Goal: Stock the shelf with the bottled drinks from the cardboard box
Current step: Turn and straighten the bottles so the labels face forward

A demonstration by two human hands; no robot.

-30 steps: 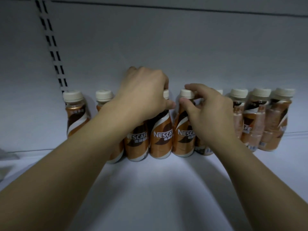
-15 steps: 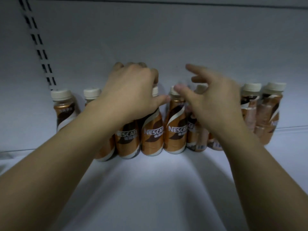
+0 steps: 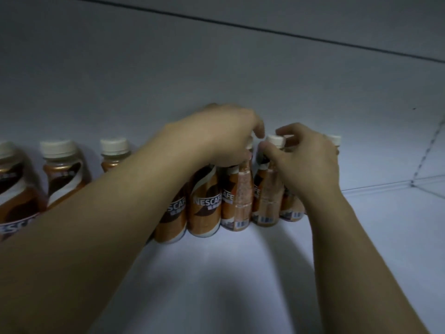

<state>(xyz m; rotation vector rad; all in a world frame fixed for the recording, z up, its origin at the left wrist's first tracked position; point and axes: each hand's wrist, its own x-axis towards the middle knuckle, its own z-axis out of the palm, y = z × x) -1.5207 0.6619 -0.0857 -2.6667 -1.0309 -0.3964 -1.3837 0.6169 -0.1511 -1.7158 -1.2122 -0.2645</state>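
At the back of the shelf (image 3: 240, 285), bottles (image 3: 204, 208) stand upright in a row. Your left hand (image 3: 224, 136) curls over some tops; whether it grips cannot be told. Your right hand (image 3: 305, 160) pinches one cap (image 3: 275, 141). Judged full, rigid and slick: hold by the neck.

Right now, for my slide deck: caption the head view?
Left hand and right hand grip coffee bottles lined along the white shelf.

Two bare forearms show from the near edge, uncovered all the way to the wrists. The left hand (image 3: 224, 136) and right hand (image 3: 305, 160) are bare as well.
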